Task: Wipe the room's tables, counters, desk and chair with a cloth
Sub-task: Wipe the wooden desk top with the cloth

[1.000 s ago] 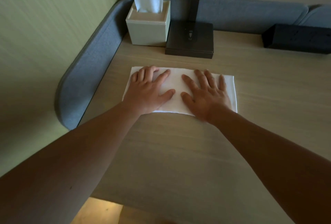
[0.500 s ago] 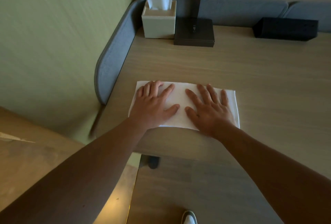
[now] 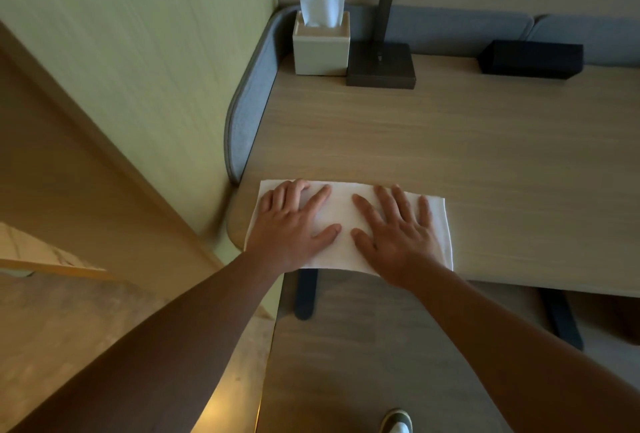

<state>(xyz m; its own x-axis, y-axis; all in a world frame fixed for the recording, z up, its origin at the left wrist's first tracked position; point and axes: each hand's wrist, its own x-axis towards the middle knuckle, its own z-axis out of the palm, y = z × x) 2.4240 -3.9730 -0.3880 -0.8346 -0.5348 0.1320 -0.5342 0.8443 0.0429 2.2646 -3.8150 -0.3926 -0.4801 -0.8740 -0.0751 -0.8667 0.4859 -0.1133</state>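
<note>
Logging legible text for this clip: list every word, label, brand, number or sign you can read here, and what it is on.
No text is readable in this frame.
Lamp base: small pale marks on its top, too small and blurred to read.
Tissue box: plain, no lettering visible.
Black box at the desk's back: dark, no lettering visible.
White cloth under the left hand and right hand: no label visible.

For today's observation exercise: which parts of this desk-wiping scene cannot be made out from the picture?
Head view only:
- Lamp: top cut off by the upper edge.
- Cloth: middle hidden under left hand and right hand.
- Shoe: cut by the bottom edge.
- Black box: markings too dark to read.
</note>
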